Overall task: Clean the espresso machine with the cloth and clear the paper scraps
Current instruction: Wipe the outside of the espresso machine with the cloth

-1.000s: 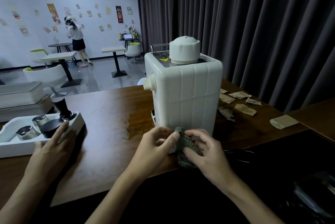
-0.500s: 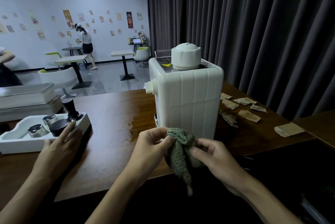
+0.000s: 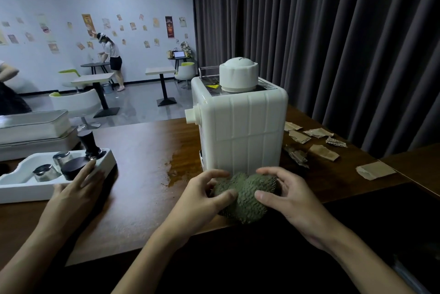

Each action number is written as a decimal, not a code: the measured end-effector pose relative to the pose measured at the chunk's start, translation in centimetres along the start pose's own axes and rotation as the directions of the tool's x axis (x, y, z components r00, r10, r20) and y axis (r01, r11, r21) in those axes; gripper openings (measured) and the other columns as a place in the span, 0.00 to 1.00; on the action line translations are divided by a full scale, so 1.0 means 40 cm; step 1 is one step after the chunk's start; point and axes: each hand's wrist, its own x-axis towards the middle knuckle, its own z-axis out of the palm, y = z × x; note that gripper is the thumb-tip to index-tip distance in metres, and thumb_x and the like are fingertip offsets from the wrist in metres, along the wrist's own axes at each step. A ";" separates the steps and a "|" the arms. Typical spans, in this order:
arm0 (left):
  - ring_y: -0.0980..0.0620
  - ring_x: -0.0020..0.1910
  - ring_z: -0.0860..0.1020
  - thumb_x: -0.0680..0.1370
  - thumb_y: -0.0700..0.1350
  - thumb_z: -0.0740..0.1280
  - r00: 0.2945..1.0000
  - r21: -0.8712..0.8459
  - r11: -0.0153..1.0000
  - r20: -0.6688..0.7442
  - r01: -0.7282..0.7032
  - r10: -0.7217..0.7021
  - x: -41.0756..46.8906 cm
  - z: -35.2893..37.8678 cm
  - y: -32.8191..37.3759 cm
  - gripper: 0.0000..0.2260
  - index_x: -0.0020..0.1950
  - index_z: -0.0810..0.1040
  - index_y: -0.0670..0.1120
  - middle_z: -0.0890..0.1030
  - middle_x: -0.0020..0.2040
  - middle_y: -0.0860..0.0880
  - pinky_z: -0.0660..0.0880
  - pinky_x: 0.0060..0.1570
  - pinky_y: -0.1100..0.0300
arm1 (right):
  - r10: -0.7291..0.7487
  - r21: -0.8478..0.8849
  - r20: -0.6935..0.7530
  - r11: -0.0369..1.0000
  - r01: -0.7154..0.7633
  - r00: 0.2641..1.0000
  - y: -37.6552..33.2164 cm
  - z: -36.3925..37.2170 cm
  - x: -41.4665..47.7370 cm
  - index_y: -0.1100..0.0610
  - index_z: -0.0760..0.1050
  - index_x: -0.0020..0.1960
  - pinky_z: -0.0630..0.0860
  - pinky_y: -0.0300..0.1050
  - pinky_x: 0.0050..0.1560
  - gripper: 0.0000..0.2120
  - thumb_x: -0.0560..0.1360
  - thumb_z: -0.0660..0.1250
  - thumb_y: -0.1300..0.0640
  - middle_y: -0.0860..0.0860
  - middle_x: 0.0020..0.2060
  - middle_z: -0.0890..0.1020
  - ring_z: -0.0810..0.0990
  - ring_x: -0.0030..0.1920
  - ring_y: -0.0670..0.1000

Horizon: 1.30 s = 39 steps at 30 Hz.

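Both the left hand (image 3: pixel 202 196) and right hand (image 3: pixel 283 192) gripped the bunched green cloth (image 3: pixel 245 195), fingers curled; it looked soft, light, best gathered in the palm.

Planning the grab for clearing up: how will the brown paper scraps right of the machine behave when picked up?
The paper scraps look torn and curled, so probably light and floppy. Some seem corrugated, likely slightly stiffer. Being loose and apart, they would probably slide when pushed.
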 end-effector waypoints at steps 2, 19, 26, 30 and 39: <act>0.63 0.48 0.82 0.72 0.47 0.78 0.997 0.053 0.999 0.078 -0.011 0.007 0.000 -0.002 -0.004 0.20 0.62 0.79 0.50 0.82 0.54 0.50 0.77 0.47 0.70 | -0.025 0.009 -0.006 1.000 0.025 1.000 -0.012 -0.002 -0.001 0.54 0.77 0.59 0.80 0.46 0.54 0.17 0.73 0.71 0.67 0.53 0.55 0.82 0.82 0.55 0.49; 0.52 0.41 0.81 0.72 0.48 0.77 0.949 0.144 0.977 -0.255 -0.154 0.187 0.020 0.021 -0.015 0.10 0.46 0.77 0.55 0.82 0.44 0.54 0.80 0.39 0.51 | -0.071 0.050 -0.086 0.996 0.075 0.994 0.039 0.029 0.003 0.50 0.71 0.50 0.79 0.65 0.54 0.13 0.73 0.73 0.60 0.61 0.53 0.78 0.81 0.54 0.63; 0.52 0.32 0.81 0.72 0.43 0.78 0.937 0.079 0.993 -0.330 -0.092 0.113 0.017 0.045 0.008 0.11 0.41 0.75 0.49 0.83 0.38 0.49 0.80 0.34 0.52 | -0.234 -0.086 -0.293 0.972 0.218 0.927 0.053 0.057 -0.001 0.49 0.73 0.53 0.80 0.59 0.53 0.14 0.70 0.73 0.51 0.53 0.50 0.80 0.81 0.53 0.55; 0.59 0.39 0.84 0.77 0.43 0.73 0.958 -0.048 0.996 -0.281 -0.071 0.055 0.012 0.056 0.025 0.04 0.50 0.82 0.44 0.85 0.45 0.47 0.81 0.39 0.64 | -0.281 -0.271 -0.195 0.936 0.224 0.940 0.063 0.072 -0.013 0.43 0.72 0.60 0.76 0.49 0.62 0.17 0.73 0.71 0.46 0.41 0.61 0.73 0.75 0.63 0.44; 0.56 0.50 0.85 0.85 0.46 0.57 0.997 -0.171 0.984 0.039 -0.056 0.063 -0.019 0.044 0.067 0.13 0.55 0.83 0.50 0.87 0.48 0.54 0.81 0.52 0.60 | -0.399 -0.541 -0.315 0.821 0.183 0.861 0.083 0.087 -0.009 0.54 0.74 0.64 0.73 0.36 0.62 0.26 0.69 0.77 0.59 0.41 0.59 0.73 0.72 0.61 0.38</act>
